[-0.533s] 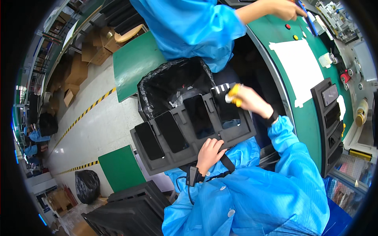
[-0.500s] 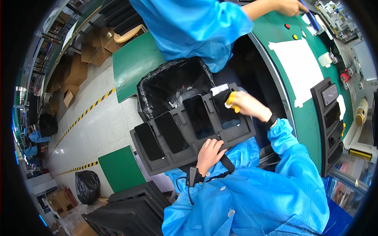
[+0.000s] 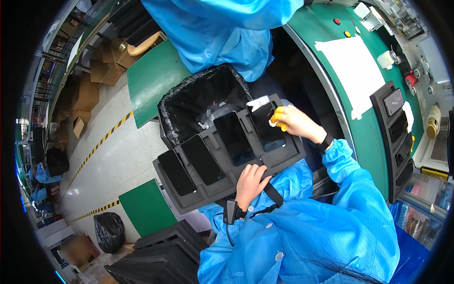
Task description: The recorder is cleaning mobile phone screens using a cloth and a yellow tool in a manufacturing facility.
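The right hand (image 3: 294, 122), with yellow fingertip covers, pinches a small white wipe (image 3: 273, 121) on the last phone (image 3: 267, 127). The left hand (image 3: 250, 182) grips the black tray (image 3: 189, 201) at its near edge. Behind the tray sits a black bin (image 3: 189, 102).

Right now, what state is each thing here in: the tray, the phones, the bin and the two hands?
Black foam tray: tilted on the person's lap, four slots filled.
Dark phones: lying flat in the slots, screens dark.
Left hand: gripping the tray's near edge.
Right hand: yellow finger cots on, pressing a white wipe on the rightmost phone.
Black-lined bin: open, a few scraps inside.
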